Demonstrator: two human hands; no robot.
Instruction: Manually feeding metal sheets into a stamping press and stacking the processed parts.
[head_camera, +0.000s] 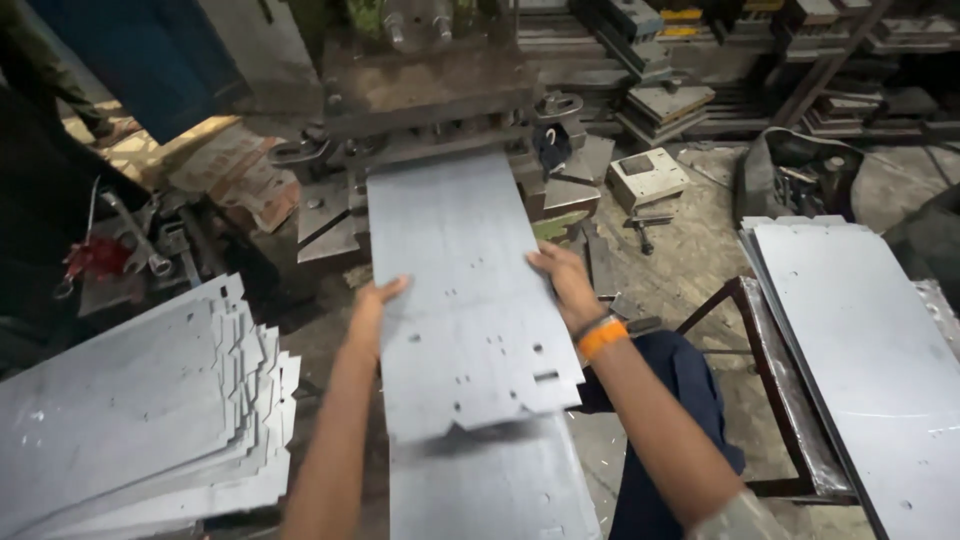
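A long grey metal sheet with punched holes and notched corners lies in front of me, its far end under a dark press machine. My left hand rests flat against the sheet's left edge. My right hand, with an orange band at the wrist, grips the right edge. Another sheet lies underneath, nearer to me.
A fanned stack of punched sheets sits at the lower left. More sheets rest on a metal frame at the right. Wrenches lie at the left; metal blocks and a small white box clutter the floor behind.
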